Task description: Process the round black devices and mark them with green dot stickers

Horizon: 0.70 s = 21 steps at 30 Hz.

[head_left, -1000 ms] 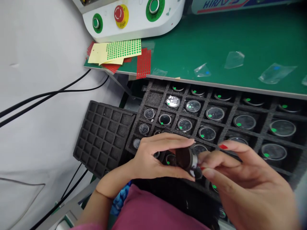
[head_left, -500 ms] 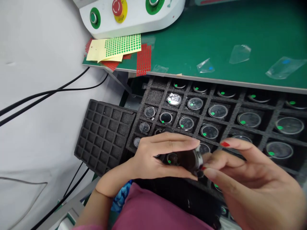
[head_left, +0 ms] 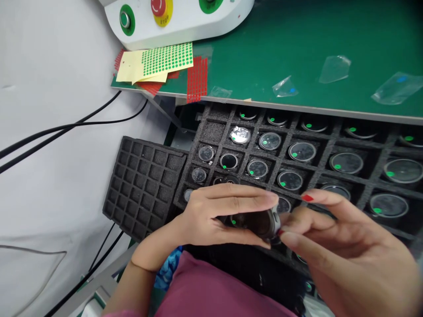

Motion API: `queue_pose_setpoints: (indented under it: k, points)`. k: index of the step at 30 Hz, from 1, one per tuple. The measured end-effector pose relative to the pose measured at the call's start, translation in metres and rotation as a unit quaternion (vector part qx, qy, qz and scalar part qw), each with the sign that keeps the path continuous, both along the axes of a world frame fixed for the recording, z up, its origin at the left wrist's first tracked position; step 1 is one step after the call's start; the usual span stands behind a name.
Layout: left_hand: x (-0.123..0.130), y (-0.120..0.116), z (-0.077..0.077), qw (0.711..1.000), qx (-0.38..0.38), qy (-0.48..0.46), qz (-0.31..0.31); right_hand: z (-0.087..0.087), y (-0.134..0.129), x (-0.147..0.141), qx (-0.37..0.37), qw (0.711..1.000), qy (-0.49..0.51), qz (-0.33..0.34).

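Observation:
My left hand (head_left: 224, 215) grips a round watch case (head_left: 263, 223) by its edges, fingers above and thumb below. The case has a dark glass face and a silver-grey rim with a side button, and it is tilted on edge above the foam tray (head_left: 213, 132). At the rim's right side my right hand (head_left: 343, 246) is pinched, its fingertips touching or very near the case. Whatever lies between those fingertips is too small to make out. One red-nailed finger of this hand is raised apart.
Several round watch cases (head_left: 302, 151), most with green dots, sit in the tray's compartments. A second foam tray (head_left: 142, 185) lies to the left. The green bench (head_left: 264, 44) carries sticker sheets (head_left: 165, 60), clear film scraps (head_left: 335, 69) and a white button panel (head_left: 185, 26). Black cables (head_left: 76, 125) hang left.
Both hands keep nearly the same hold, with the watch case turned only very slightly. The view has shifted a little, so the bench and panel appear higher.

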<state>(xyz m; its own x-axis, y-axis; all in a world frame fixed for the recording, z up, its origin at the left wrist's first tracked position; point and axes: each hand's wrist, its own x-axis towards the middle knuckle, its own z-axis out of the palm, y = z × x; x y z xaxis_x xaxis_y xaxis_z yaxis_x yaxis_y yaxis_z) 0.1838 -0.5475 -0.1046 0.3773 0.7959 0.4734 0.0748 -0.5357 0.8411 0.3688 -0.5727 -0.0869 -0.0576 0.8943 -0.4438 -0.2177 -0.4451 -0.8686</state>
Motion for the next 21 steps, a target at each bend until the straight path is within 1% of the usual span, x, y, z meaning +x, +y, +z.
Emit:
queue_pose_setpoints:
  k: [5,10,12,14,16,17,18,20,21]
  points:
    - [0.0,0.001,-0.002,1.0,0.008,-0.011,-0.011,-0.008,-0.001,-0.008,-0.069,0.995,0.01,-0.076]
    - [-0.004,0.003,-0.007,0.999,0.006,-0.033,-0.027,-0.017,-0.002,-0.014,-0.08,0.993,0.05,-0.067]
    - [-0.003,0.002,-0.009,0.997,-0.02,-0.062,-0.043,-0.018,-0.003,-0.016,-0.086,0.992,0.072,-0.057]
    - [0.0,0.0,-0.01,0.989,-0.076,-0.11,-0.07,-0.017,-0.003,-0.017,-0.087,0.99,0.105,-0.034]
    - [0.005,-0.006,-0.01,0.964,-0.172,-0.173,-0.108,-0.013,-0.003,-0.018,-0.074,0.985,0.158,0.002]
    - [0.009,-0.009,-0.009,0.943,-0.23,-0.207,-0.125,-0.01,-0.003,-0.018,-0.064,0.981,0.183,0.013]
    - [0.012,-0.012,-0.008,0.915,-0.287,-0.246,-0.14,-0.007,-0.001,-0.019,-0.052,0.979,0.199,0.015]
    - [0.018,-0.019,-0.005,0.853,-0.375,-0.325,-0.161,-0.002,0.002,-0.02,-0.028,0.981,0.193,-0.021]
    - [0.021,-0.022,-0.004,0.828,-0.4,-0.358,-0.162,-0.001,0.003,-0.021,-0.017,0.983,0.176,-0.05]
